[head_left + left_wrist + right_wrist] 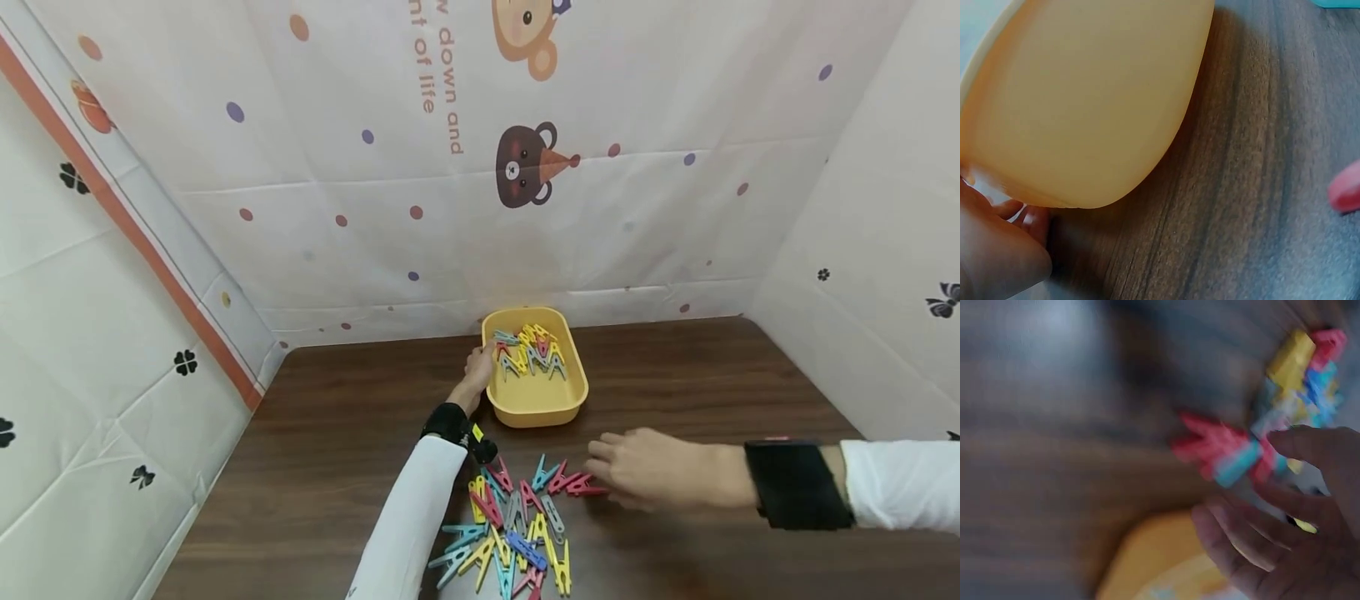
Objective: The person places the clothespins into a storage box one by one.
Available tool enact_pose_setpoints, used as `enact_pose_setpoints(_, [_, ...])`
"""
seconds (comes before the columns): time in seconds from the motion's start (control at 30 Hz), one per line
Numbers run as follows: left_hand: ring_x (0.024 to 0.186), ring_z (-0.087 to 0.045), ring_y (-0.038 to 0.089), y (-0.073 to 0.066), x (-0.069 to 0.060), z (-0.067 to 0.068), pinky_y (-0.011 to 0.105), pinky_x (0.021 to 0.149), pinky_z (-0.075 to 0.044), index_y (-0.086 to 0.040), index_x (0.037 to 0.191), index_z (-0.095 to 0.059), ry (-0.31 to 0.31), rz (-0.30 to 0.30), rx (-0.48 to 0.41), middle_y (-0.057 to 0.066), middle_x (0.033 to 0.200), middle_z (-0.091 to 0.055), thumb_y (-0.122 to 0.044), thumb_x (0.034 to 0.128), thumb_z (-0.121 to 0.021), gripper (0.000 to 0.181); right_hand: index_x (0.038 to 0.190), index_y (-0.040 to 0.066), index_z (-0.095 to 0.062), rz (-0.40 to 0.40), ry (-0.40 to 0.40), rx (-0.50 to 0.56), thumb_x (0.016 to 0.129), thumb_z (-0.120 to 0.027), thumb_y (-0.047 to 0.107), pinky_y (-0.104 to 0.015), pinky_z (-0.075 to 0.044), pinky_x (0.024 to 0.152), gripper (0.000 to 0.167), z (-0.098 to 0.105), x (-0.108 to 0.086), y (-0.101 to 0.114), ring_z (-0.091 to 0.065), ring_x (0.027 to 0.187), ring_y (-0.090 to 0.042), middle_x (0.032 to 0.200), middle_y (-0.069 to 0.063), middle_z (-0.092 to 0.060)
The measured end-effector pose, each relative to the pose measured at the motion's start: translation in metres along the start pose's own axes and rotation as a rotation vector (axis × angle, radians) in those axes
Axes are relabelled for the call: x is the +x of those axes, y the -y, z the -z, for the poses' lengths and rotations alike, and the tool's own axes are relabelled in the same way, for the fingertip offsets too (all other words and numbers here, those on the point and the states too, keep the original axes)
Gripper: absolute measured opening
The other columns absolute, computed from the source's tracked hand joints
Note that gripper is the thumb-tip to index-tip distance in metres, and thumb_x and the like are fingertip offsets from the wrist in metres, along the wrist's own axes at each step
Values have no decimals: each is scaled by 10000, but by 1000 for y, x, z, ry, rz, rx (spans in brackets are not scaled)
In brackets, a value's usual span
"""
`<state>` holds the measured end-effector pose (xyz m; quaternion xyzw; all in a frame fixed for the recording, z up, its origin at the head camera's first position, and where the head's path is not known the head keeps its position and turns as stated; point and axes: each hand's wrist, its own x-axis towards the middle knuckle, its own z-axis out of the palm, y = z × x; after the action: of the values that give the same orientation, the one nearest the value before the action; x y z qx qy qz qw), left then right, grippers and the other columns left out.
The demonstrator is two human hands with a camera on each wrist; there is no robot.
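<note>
Table [712, 392]: dark brown, wood-grained; grain close up in left wrist view, pale sheen on its surface there. Back wall [675, 242]: white sheet rising behind table's far edge, horizontal creases, scattered coloured dots. Above table's far edge: printed brown bear [512, 171] in party hat, turned sideways; sideways lettering [450, 83]. Left of table: white side wall [90, 333], black clovers, orange stripe [142, 233] slanting down to table's left edge. Right of table: white side wall [885, 333], black clover [823, 274]. Lighting soft.
</note>
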<state>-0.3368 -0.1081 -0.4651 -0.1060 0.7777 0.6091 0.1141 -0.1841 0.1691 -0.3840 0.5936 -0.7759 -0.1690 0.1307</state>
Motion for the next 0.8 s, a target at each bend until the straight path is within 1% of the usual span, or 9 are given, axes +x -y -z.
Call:
enact_pose_setpoints(0.07, [1564,-173,329,2,-1,-3,503,1255,-234,-82,1616,-237,-15,-1,-3,150,1666,-221,-545,1093,-294,700,1282,177,-637,30,26,-8,849,-790,310,-264,-582,705,478,-18,-7,15,-661,990,-148,1193,-15,-678])
enact_pose_setpoints(0.13, [1559,-178,334,4,-2,-6,506,1254,-231,-77,1611,-243,-25,-7,-4,154,1659,-229,-548,1091,-293,704,1387,188,-587,62,31,-44,877,-775,303,-295,-587,770,556,-32,-13,27,-645,1086,-172,1323,-47,-646])
enact_pose_setpoints(0.2, [1561,-170,336,6,-4,-10,510,1254,-228,-73,1610,-242,-18,-9,-4,155,1661,-223,-543,1093,-290,700,1371,208,-597,108,15,-93,887,-766,293,-287,-575,771,519,-43,-19,35,-628,1096,-167,1349,-41,-637])
enact_pose_setpoints(0.27, [1557,-177,334,7,-5,-14,503,1252,-238,-71,1609,-244,-2,-5,7,155,1660,-223,-540,1094,-286,698,1308,220,-629,133,-7,-96,892,-773,332,-264,-555,752,454,-49,-24,40,-605,1068,-156,1304,-16,-644])
enact_pose_setpoints(0.33, [1550,-190,331,8,-5,-17,498,1247,-245,-73,1607,-251,9,-5,16,155,1654,-233,-536,1096,-281,690,1232,241,-646,149,-34,-101,892,-773,319,-248,-548,741,371,-52,-27,42,-595,1037,-142,1236,17,-646])
enact_pose_setpoints(0.47, [1522,-237,322,5,-4,-19,486,1234,-268,-80,1595,-283,-1,-9,19,152,1625,-275,-549,1090,-287,689,1195,241,-636,170,-44,-39,877,-791,283,-248,-554,773,356,-54,-27,39,-597,1036,-136,1176,31,-634])
enact_pose_setpoints(0.57, [1525,-231,315,4,-3,-16,488,1236,-262,-87,1593,-286,-4,-10,18,147,1627,-271,-553,1089,-283,687,1228,226,-643,172,-18,50,889,-784,232,-267,-566,820,368,-53,-24,34,-611,1067,-153,1207,12,-635])
enact_pose_setpoints(0.7, [1541,-204,321,4,-4,-12,499,1239,-252,-93,1601,-270,0,-9,24,147,1644,-244,-551,1091,-274,686,1247,245,-642,205,33,102,918,-755,211,-284,-575,880,349,-49,-17,25,-638,1102,-159,1230,18,-630])
enact_pose_setpoints(0.8, [1539,-206,324,5,-3,-10,499,1236,-257,-92,1602,-271,-9,-5,25,149,1646,-244,-559,1088,-272,694,1222,287,-642,257,63,125,911,-753,217,-264,-572,869,338,-43,-12,15,-644,1099,-122,1231,44,-633])
